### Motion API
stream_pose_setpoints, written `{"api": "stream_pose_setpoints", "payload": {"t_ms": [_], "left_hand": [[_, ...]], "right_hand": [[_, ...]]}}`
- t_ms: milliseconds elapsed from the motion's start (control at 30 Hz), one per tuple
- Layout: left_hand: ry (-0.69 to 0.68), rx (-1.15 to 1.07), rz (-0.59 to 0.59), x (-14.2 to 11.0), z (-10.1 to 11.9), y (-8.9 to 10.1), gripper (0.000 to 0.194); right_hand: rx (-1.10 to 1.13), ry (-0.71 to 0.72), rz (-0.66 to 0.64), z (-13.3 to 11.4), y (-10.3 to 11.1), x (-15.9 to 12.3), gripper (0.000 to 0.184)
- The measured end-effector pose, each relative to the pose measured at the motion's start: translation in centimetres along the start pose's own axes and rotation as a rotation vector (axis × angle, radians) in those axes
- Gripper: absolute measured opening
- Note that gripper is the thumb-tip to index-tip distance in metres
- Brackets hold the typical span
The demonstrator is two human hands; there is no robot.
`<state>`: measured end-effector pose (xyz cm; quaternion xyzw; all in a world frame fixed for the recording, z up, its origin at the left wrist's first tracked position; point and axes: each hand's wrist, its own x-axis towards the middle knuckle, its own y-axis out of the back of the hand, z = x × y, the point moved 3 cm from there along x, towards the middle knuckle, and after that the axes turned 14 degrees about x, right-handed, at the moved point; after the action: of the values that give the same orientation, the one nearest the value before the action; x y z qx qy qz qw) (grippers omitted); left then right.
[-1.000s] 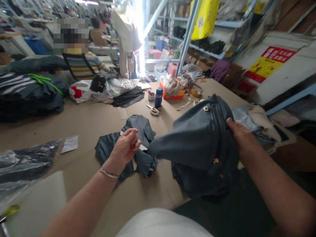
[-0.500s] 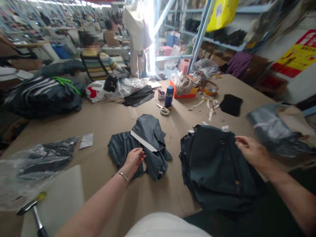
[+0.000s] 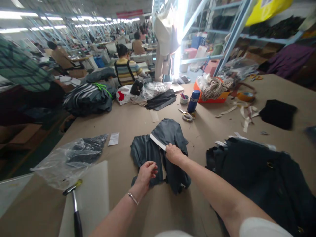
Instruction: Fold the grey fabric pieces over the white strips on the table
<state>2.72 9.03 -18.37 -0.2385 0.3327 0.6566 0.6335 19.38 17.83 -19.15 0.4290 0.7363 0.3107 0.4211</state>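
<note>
A small pile of dark blue-grey fabric pieces (image 3: 170, 130) lies on the table before me. A narrow white strip (image 3: 157, 142) runs slantwise across it. My right hand (image 3: 174, 154) reaches over the pile, its fingers closed at the strip's lower end and covering that end. Just left and nearer to me, my left hand (image 3: 147, 171) hovers by the pile's front edge. Its fingertips are pressed together, and whatever they may hold is too small to make out. To the right lies a larger stack of dark cloth pieces (image 3: 249, 171) with metal fittings, touched by neither hand.
A hammer (image 3: 75, 204) lies on a pale board (image 3: 98, 191) at left, near a clear plastic bag (image 3: 59, 161). Farther back are scissors (image 3: 187, 116), a blue flask (image 3: 194, 100) and an orange box (image 3: 218, 97). A person in plaid (image 3: 24, 65) is at far left.
My right hand has left the large dark stack and crossed to the white strip on the small pile. My left hand stays near that pile. The view has turned left.
</note>
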Motion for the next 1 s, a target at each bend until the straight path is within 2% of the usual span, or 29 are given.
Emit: {"api": "stream_pose_setpoints", "payload": {"t_ms": [67, 133, 200, 267, 300, 333, 400, 467, 533, 567, 633, 667, 700, 733, 767, 833, 900, 1000], "left_hand": [[-0.048, 0.100, 0.020, -0.2, -0.2, 1.4, 0.022], [-0.192, 0.275, 0.074, -0.3, 0.9, 2.2, 0.019], [-0.510, 0.492, 0.175, -1.0, 3.6, 2.4, 0.020], [-0.865, 0.719, 0.288, -2.4, 6.9, 1.9, 0.031], [-0.982, 0.828, 0.335, -3.2, 8.4, 1.5, 0.038], [-1.043, 0.938, 0.353, -3.9, 9.8, 1.1, 0.043], [-1.025, 1.114, 0.261, -5.1, 11.9, 0.3, 0.034], [-0.922, 1.130, 0.082, -6.0, 12.9, -0.2, 0.018], [-0.819, 0.996, -0.021, -6.7, 13.4, -0.1, 0.021], [-0.780, 0.897, -0.021, -7.1, 13.5, 0.1, 0.021], [-0.737, 0.715, 0.011, -7.7, 13.4, 0.7, 0.020], [-0.720, 0.637, 0.022, -8.1, 13.3, 0.9, 0.020], [-0.703, 0.572, 0.032, -8.4, 13.1, 1.1, 0.021], [-0.691, 0.519, 0.039, -8.8, 12.9, 1.1, 0.023], [-0.682, 0.477, 0.043, -9.2, 12.6, 0.9, 0.025], [-0.675, 0.402, 0.032, -10.0, 11.9, 0.2, 0.026], [-0.676, 0.316, -0.012, -10.8, 10.9, -0.8, 0.023], [-0.650, 0.164, -0.093, -11.6, 9.3, -2.1, 0.021]], "right_hand": [[-0.037, 0.004, -0.043, 0.5, 0.7, 0.5, 0.031], [-0.082, 0.028, -0.075, 0.6, 2.5, 0.4, 0.036], [-0.133, 0.081, -0.093, -0.2, 5.3, -0.3, 0.036], [-0.176, 0.152, -0.108, -1.7, 8.3, -1.8, 0.032], [-0.193, 0.197, -0.114, -2.6, 9.8, -2.8, 0.029], [-0.209, 0.253, -0.115, -3.6, 11.1, -3.9, 0.026], [-0.234, 0.388, -0.098, -5.2, 13.5, -6.0, 0.020], [-0.248, 0.526, -0.006, -6.3, 15.3, -7.8, 0.015], [-0.211, 0.579, 0.232, -6.4, 16.6, -9.1, 0.014], [-0.149, 0.570, 0.393, -6.2, 16.9, -9.8, 0.020], [0.104, 0.507, 0.715, -5.2, 16.5, -11.4, 0.042], [0.289, 0.443, 0.830, -4.7, 15.7, -12.2, 0.053], [0.499, 0.352, 0.889, -4.2, 14.4, -12.9, 0.062], [0.729, 0.240, 0.885, -3.8, 12.7, -13.5, 0.072], [0.966, 0.111, 0.815, -3.8, 10.8, -13.8, 0.081], [1.395, -0.103, 0.535, -4.9, 7.2, -14.1, 0.092], [1.705, -0.156, 0.287, -6.8, 5.1, -14.2, 0.096], [1.960, -0.188, 0.185, -8.1, 4.4, -14.1, 0.097]]}}
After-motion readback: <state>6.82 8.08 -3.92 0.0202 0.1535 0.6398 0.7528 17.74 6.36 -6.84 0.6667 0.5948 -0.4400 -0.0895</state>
